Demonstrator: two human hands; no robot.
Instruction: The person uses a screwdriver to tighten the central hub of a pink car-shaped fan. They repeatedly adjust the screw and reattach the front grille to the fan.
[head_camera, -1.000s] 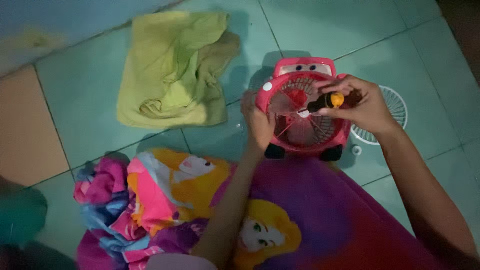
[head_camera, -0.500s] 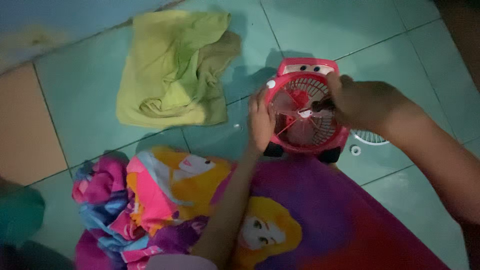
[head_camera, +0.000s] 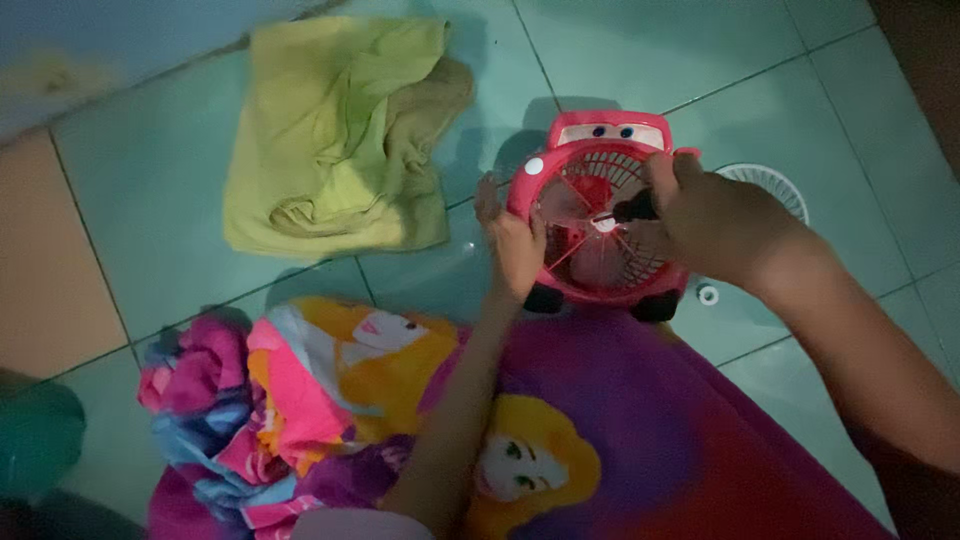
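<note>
Screwdriver (head_camera: 634, 209) tip sits at hub of red car-shaped fan (head_camera: 600, 215), floor at 1 o'clock. Right hand (head_camera: 715, 220) closed around handle; left hand (head_camera: 518, 250) clamps rim at 9 o'clock. Keep shaft square, steady body.

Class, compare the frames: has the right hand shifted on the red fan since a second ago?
Yes. The right hand has turned over the fan's centre; the screwdriver's orange handle, visible earlier, is now covered.
</note>
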